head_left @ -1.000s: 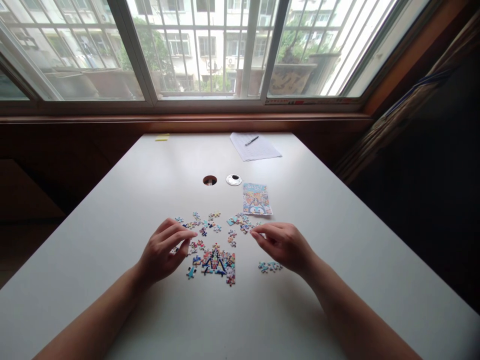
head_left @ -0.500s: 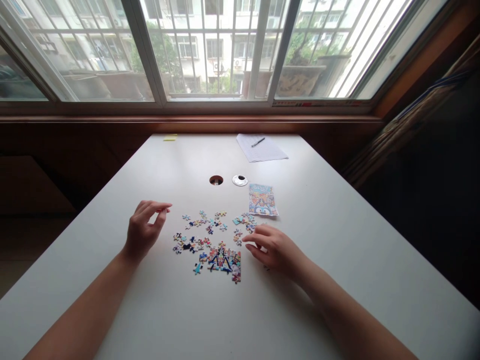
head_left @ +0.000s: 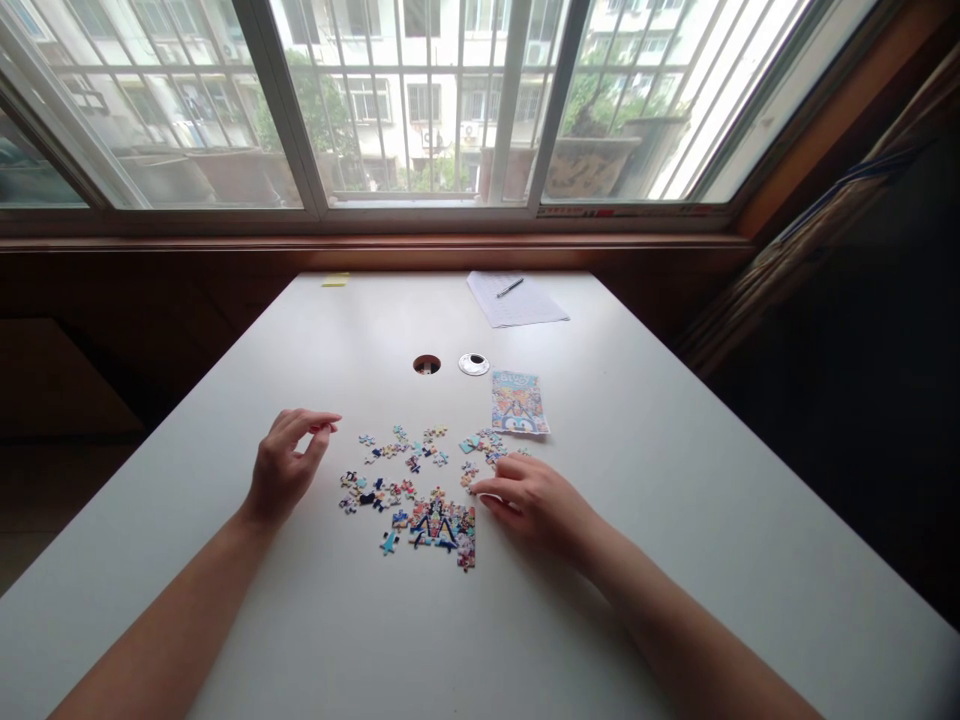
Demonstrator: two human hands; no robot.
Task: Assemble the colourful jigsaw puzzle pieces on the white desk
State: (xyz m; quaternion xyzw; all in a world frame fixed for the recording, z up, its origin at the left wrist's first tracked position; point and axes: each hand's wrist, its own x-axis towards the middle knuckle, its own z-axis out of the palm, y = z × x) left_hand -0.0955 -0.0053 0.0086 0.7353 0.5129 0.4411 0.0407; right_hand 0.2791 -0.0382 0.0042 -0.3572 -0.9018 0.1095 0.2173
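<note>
My left hand [head_left: 289,460] hovers over the table left of the loose jigsaw pieces [head_left: 371,492]. Its thumb and index fingertips meet in a pinch; whatever may be between them is too small to make out. On the right, my right hand [head_left: 529,497] has its index finger stretched out and the thumb a little apart. That fingertip is beside a few loose pieces [head_left: 468,474], just above the right edge of the joined puzzle section [head_left: 437,528]. Whether it touches a piece I cannot tell. A single blue piece [head_left: 388,542] lies left of the joined section.
A colourful picture sheet [head_left: 520,403] lies beyond my right hand. Farther back are a round cable hole [head_left: 427,365], its metal cover [head_left: 473,365], papers [head_left: 521,308] with a pen [head_left: 510,288], and yellow sticky notes [head_left: 335,280]. The white table [head_left: 360,640] ends below a barred window.
My right index fingertip has shifted slightly left and towards me, closer to the joined section. My left hand keeps its pinch in nearly the same place. The whole view has shifted a little.
</note>
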